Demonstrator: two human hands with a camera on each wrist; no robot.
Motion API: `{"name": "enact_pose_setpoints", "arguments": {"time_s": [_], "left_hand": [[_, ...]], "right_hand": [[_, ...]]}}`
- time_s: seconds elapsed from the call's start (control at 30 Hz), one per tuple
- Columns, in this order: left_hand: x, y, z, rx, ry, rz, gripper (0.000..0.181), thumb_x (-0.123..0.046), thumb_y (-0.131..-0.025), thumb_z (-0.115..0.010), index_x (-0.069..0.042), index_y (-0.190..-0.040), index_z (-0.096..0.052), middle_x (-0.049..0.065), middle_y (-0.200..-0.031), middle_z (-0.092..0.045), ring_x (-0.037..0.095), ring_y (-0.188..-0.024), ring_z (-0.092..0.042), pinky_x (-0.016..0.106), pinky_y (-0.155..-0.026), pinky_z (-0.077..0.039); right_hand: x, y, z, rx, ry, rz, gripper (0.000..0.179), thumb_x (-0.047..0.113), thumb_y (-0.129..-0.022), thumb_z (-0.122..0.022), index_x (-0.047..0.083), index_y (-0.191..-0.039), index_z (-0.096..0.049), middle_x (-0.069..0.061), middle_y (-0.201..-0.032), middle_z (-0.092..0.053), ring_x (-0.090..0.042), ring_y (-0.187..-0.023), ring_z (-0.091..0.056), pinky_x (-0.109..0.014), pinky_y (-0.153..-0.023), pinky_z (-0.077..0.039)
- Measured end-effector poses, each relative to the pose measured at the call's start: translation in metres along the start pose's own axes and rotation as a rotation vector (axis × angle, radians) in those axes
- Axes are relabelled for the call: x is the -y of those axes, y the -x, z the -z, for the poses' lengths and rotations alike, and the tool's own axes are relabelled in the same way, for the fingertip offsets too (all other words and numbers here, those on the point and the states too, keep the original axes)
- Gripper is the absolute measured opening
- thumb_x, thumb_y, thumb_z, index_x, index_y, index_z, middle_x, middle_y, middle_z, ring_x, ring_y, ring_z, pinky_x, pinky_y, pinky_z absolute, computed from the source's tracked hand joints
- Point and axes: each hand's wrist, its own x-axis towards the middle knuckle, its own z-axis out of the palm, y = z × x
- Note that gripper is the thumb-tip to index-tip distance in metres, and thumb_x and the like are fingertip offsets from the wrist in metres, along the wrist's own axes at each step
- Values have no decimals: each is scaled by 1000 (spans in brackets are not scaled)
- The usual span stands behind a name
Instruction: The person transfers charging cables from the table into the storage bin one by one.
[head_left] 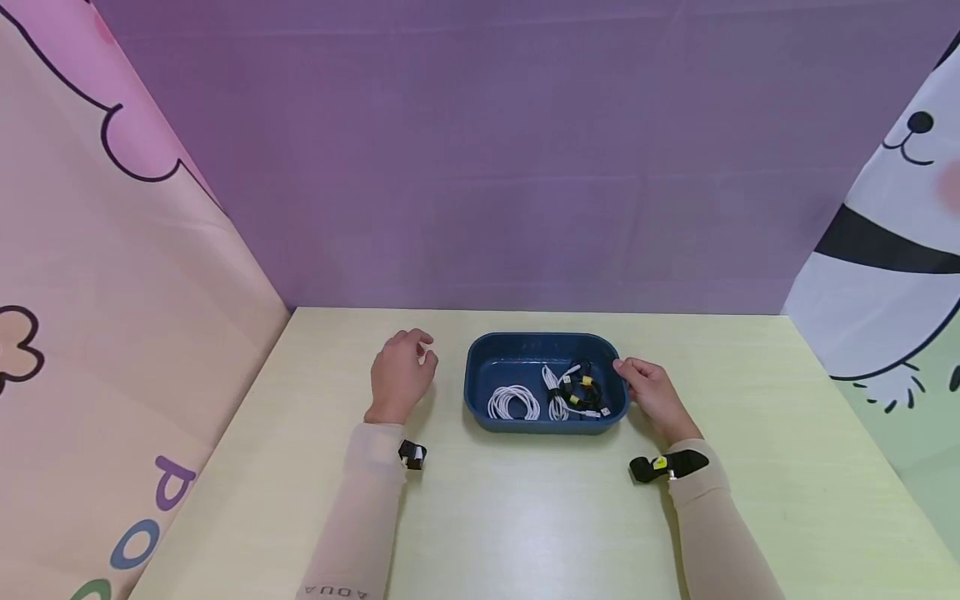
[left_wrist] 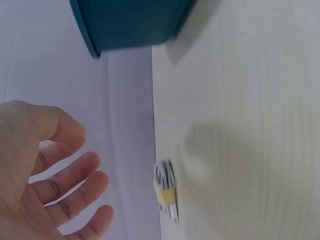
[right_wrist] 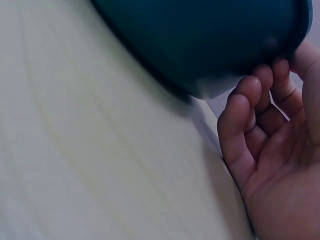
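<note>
A dark blue plastic bin [head_left: 495, 425] sits near the middle of the table. Inside it lie a coiled white cable [head_left: 513, 402], a second white cable bundle [head_left: 557, 406] and a black cable [head_left: 591, 392] with yellow tags. My right hand [head_left: 651, 396] pinches the bin's right rim, its thumb over the edge and its fingers below, against the outer wall. Left of the bin, my left hand [head_left: 401, 375] hovers with loosely bent fingers and nothing in them. In the left wrist view a grey-white cable bundle [left_wrist: 165, 190] with a yellow tie lies on the table near that hand.
The pale wooden table [head_left: 525, 517] meets a purple backdrop [head_left: 525, 167] at its back edge. Printed cloth panels stand along the left and right sides. Small black cameras are strapped to both wrists.
</note>
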Motion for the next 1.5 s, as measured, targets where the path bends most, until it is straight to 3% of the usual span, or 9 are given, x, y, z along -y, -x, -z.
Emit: {"name": "enact_pose_setpoints", "arguments": {"time_s": [0.3,0.63,0.9,1.07,1.3,1.5], "left_hand": [[23,-10,4,114,-58,74,32,-15,-90,-69,-4,-120,-72,22,-115,-65,41,-106,-61,55,-82,-53],[34,-21,-1,227,-110,91,42,-17,-89,-70,-4,-129,-67,23,-124,-62,43,-115,-58,58,-89,-52],[44,-24,-8,320,-160,125,54,-22,-94,-65,-2,-143,-56,28,-144,-52,49,-127,-54,64,-97,-49],[48,-24,-10,338,-157,110,53,-25,-94,-66,-3,-142,-58,26,-139,-58,47,-124,-56,63,-95,-50],[51,-25,-9,356,-188,87,38,-19,-95,-66,-2,-130,-69,23,-127,-64,44,-117,-57,60,-89,-53],[55,-25,-9,331,-159,106,36,-22,-93,-73,-3,-124,-73,21,-130,-66,42,-113,-61,55,-87,-55]], "right_hand": [[1,2,1,3,-6,-12,39,39,-105,-56,19,-72,-56,9,-65,-44,-10,-68,-47,-25,-68,-38],[-2,0,-1,6,-31,-3,39,37,-105,-57,17,-72,-57,9,-68,-50,-8,-68,-52,-24,-69,-43],[-2,1,-1,6,-33,-2,39,39,-105,-58,15,-74,-56,9,-68,-49,-9,-68,-52,-24,-69,-43],[-2,-1,1,7,-8,-7,38,41,-104,-58,17,-75,-57,8,-71,-49,-10,-73,-52,-25,-71,-43],[-3,-1,1,5,-4,-3,36,41,-104,-57,20,-75,-56,9,-73,-48,-9,-74,-51,-24,-69,-46],[-2,-1,0,5,-13,6,36,40,-105,-57,21,-75,-56,9,-72,-47,-9,-73,-50,-24,-68,-45]]}}
